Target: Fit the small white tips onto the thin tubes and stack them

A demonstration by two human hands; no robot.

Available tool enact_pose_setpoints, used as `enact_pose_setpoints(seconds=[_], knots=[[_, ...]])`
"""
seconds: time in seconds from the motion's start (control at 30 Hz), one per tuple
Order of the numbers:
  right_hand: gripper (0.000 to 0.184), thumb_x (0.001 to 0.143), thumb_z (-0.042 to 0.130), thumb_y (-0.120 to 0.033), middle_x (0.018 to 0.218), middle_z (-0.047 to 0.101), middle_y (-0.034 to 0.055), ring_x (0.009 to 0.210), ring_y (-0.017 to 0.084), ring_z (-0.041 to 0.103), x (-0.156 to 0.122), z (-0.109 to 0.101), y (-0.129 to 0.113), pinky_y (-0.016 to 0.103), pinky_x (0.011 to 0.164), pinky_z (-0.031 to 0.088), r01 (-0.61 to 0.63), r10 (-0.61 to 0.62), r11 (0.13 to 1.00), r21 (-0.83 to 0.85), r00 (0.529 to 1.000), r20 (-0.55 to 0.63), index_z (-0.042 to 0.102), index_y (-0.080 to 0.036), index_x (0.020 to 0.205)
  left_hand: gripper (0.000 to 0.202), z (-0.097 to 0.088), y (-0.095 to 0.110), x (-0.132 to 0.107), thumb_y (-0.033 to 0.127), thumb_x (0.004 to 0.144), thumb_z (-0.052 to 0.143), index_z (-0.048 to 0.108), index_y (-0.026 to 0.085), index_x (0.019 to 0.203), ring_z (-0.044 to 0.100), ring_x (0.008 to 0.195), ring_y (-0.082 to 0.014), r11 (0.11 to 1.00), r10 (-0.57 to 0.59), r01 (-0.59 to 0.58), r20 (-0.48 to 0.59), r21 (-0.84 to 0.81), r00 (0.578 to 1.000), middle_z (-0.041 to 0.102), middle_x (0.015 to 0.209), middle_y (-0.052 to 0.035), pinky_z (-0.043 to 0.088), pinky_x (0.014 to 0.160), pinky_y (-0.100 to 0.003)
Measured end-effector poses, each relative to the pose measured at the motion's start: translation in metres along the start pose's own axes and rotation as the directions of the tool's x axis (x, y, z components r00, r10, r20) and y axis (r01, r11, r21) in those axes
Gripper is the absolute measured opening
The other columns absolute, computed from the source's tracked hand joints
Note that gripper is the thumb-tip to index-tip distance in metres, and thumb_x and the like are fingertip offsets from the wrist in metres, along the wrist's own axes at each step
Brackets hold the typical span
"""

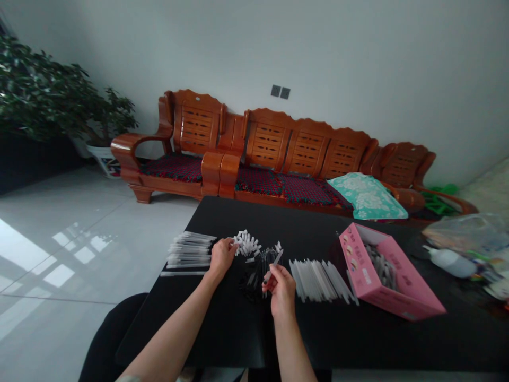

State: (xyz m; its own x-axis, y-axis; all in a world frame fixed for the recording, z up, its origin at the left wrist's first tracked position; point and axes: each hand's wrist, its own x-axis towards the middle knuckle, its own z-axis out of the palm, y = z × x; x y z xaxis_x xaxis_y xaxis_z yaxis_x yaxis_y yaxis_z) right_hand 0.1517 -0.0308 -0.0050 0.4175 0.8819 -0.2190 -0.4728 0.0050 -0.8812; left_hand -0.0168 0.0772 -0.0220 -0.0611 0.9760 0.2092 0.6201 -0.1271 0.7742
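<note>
My left hand (222,255) is closed in a pinch at the near left edge of a pile of small white pen caps (248,245), with one white cap at its fingertips. My right hand (281,284) grips a translucent white pen barrel (275,261), tilted with its tip up and away. Beneath and beside that hand lie thin black refills (264,261) and small black pieces. A row of pens (190,250) lies left of my left hand. To the right of my right hand is a row of pale, empty-looking barrels (318,280).
A pink box (397,273) holding more grey-white sticks stands on the black table (222,217), right of the barrels. Plastic bags and a white bottle (451,261) clutter the far right. Beyond the table is a wooden sofa (270,143) with a turquoise pillow (368,195).
</note>
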Motion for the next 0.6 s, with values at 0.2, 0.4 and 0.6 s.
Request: enact_pose_setpoints(seconds=[0.2, 0.4, 0.6], knots=[[0.029, 0.067, 0.073, -0.038, 0.049, 0.06, -0.0028, 0.037, 0.012, 0.053, -0.003, 0.0, 0.001, 0.02, 0.031, 0.04, -0.007, 0.008, 1.0, -0.024, 1.0, 0.019, 0.058, -0.016, 0.077, 0.019, 0.01, 0.007, 0.007, 0.03, 0.077, 0.063, 0.066, 0.018, 0.09, 0.064, 0.088, -0.0241, 0.946, -0.039, -0.004, 0.125, 0.323, 0.991, 0.069, 0.092, -0.0113, 0.042, 0.074, -0.029], [0.022, 0.072, 0.062, -0.034, 0.04, 0.047, -0.0074, 0.028, 0.008, 0.04, -0.007, 0.0, 0.0, 0.017, 0.027, 0.027, -0.015, 0.034, 0.994, -0.104, 0.983, 0.18, 0.061, -0.014, 0.079, 0.019, 0.006, 0.002, -0.003, 0.022, 0.071, 0.067, 0.068, 0.018, 0.09, 0.063, 0.069, -0.0182, 0.965, -0.176, 0.195, 0.116, -0.177, 0.978, 0.065, 0.069, -0.0027, 0.046, 0.064, -0.026], [0.025, 0.074, 0.056, -0.035, 0.036, 0.033, -0.0111, 0.029, 0.004, 0.019, -0.017, 0.011, 0.002, 0.017, 0.029, 0.013, 0.0, 0.091, 0.953, -0.304, 0.954, 0.285, 0.065, -0.012, 0.078, 0.019, -0.01, 0.006, -0.028, 0.017, 0.069, 0.073, 0.066, 0.011, 0.086, 0.062, 0.058, -0.0102, 0.19, -0.266, 0.498, 0.444, -0.846, 0.856, 0.066, 0.068, -0.0029, 0.053, 0.059, -0.021]])
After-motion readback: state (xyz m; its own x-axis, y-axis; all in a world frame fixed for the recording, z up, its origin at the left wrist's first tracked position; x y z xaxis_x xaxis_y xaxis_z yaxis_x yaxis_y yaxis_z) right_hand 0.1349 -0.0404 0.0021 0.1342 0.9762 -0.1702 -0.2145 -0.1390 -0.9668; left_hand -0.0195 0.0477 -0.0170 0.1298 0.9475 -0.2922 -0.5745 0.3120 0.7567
